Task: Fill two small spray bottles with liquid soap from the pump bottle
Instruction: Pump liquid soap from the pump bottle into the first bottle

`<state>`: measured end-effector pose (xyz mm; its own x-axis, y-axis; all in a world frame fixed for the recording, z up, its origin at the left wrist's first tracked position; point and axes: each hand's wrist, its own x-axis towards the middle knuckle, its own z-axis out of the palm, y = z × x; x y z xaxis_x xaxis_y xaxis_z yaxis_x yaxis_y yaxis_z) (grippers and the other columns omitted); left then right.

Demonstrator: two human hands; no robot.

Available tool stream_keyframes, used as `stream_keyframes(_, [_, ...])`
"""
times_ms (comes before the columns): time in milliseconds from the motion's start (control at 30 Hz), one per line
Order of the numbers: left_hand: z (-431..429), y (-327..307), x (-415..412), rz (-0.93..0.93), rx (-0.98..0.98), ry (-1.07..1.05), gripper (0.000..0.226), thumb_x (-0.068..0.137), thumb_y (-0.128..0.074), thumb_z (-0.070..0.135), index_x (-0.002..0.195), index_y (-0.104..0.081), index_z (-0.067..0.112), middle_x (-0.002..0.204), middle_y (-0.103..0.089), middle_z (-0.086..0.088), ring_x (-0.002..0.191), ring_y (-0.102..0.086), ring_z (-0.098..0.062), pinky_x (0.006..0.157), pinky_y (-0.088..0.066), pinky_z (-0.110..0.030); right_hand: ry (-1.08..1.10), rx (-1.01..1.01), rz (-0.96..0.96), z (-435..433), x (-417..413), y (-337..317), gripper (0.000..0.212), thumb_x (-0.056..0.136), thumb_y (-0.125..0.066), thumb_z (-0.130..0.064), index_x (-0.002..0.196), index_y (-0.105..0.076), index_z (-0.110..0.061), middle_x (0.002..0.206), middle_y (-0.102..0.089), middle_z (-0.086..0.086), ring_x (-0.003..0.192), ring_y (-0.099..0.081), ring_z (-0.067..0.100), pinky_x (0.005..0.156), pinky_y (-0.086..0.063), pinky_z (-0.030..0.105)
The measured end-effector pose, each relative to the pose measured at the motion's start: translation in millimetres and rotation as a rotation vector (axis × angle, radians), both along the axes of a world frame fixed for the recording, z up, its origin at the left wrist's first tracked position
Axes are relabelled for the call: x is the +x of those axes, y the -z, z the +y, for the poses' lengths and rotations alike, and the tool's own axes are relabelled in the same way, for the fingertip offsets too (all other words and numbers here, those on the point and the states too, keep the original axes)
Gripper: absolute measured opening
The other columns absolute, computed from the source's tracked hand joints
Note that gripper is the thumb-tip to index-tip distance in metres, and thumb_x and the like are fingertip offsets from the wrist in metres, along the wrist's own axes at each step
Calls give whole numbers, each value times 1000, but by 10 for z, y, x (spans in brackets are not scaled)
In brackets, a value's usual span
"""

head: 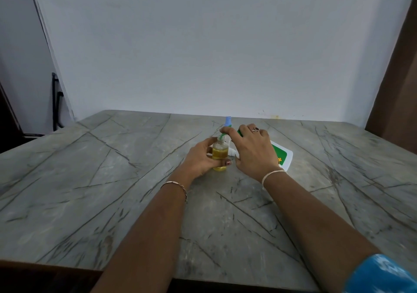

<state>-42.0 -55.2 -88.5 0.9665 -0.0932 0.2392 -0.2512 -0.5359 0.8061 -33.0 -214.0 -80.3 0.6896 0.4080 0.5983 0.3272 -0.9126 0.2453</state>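
A small clear spray bottle [220, 151], mostly full of yellow soap, stands upright on the grey stone table [112, 179]. My left hand [200, 159] grips it round the body. My right hand [250, 150] holds the tilted green-and-white pump bottle [282, 155], whose green spout [222, 137] meets the small bottle's open neck. A pale blue spray cap [228, 121] shows just behind my fingers. A white object [232, 151] lies between my hands, partly hidden. No second small bottle is visible.
The table runs back to a pale wall [203, 55]. A brown door or panel [397, 103] stands at the right, dark furniture at the far left. The table's near edge lies just below my forearms.
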Motion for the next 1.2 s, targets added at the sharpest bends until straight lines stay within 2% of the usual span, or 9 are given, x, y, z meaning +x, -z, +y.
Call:
stream_keyframes(200, [0, -1, -1, 6, 6, -6, 80, 73, -81, 27, 142, -41, 18, 138, -54, -6, 126, -50, -23, 93, -37, -24, -8, -19, -12, -57, -3, 28, 86, 78, -67, -27, 144, -13, -38, 115, -54, 9, 110, -51, 30, 92, -41, 43])
stream_keyframes(300, [-11, -6, -4, 8, 20, -7, 81, 74, -81, 28, 143, -39, 18, 140, -52, -6, 127, -49, -23, 98, -39, -27, 1, -32, -15, -75, -6, 34, 88, 77, -68, -27, 145, -12, -38, 114, -54, 9, 109, -51, 30, 91, -42, 42])
stream_keyframes(533, [-5, 4, 10, 13, 0, -3, 81, 72, -82, 27, 141, -41, 18, 139, -53, -5, 125, -50, -23, 98, -39, -28, 5, 9, 1, -5, -7, 1, 78, 78, -67, -29, 140, -21, -36, 120, -53, 7, 114, -49, 30, 96, -40, 43])
stream_keyframes(833, [-3, 6, 27, 17, 11, -6, 83, 71, -83, 30, 142, -41, 19, 141, -51, -5, 128, -49, -24, 102, -40, -32, -3, -20, -7, -71, -2, 37, 87, 77, -68, -27, 144, -12, -38, 114, -54, 8, 109, -51, 30, 92, -42, 43])
stream_keyframes(1033, [-5, 6, 25, 13, 13, -7, 83, 71, -83, 29, 141, -41, 18, 140, -52, -7, 128, -49, -26, 105, -40, -37, 0, 19, 11, -18, -9, 6, 80, 78, -67, -28, 142, -20, -36, 118, -54, 7, 112, -49, 30, 95, -40, 43])
stream_keyframes(1200, [-1, -4, 21, 11, 9, -8, 80, 71, -82, 27, 140, -42, 18, 138, -54, -6, 125, -50, -24, 100, -40, -31, 0, 25, 1, -2, -8, 14, 79, 77, -67, -28, 142, -23, -35, 118, -55, 8, 112, -50, 31, 95, -41, 44])
